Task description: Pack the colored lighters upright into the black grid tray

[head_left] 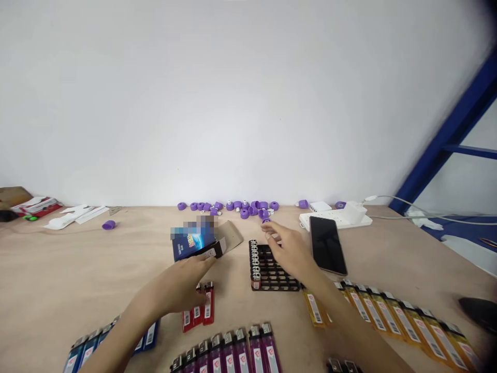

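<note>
My left hand (180, 285) is over three red lighters (208, 305), its thumb stretched out toward the blue printed box (192, 246). Its other fingers are partly hidden and seem to touch the lighters. My right hand (289, 251) hangs over the black slotted tray (275, 285), fingers loosely bent and apart, with nothing seen in them. One column of lighters (254, 261) stands upright along the tray's left side, metal tops up; the nearest one is red. The tray's right part is covered by my right hand.
Purple lighters (229, 352) lie in front, blue lighters (149, 336) at left, yellow lighters (388, 313) at right. Small purple caps (244, 212) line the wall. A phone (328, 246) leans by a white power strip (357, 220). A black object (479, 313) sits far right.
</note>
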